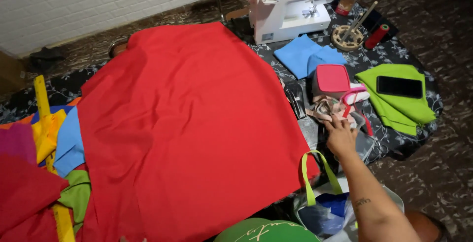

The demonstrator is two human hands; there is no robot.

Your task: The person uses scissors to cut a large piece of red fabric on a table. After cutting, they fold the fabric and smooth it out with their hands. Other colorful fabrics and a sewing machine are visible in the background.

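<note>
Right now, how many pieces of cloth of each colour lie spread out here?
Red: 2, the big red sheet and a red piece at far left
Blue: 2, folded blue cloth and a blue piece
Green: 2, folded green cloth and a green piece
Yellow: 1, a yellow piece
Total: 7

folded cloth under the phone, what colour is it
Lime green; the folded cloth lies under the black phone, clearest in the head view.
</note>
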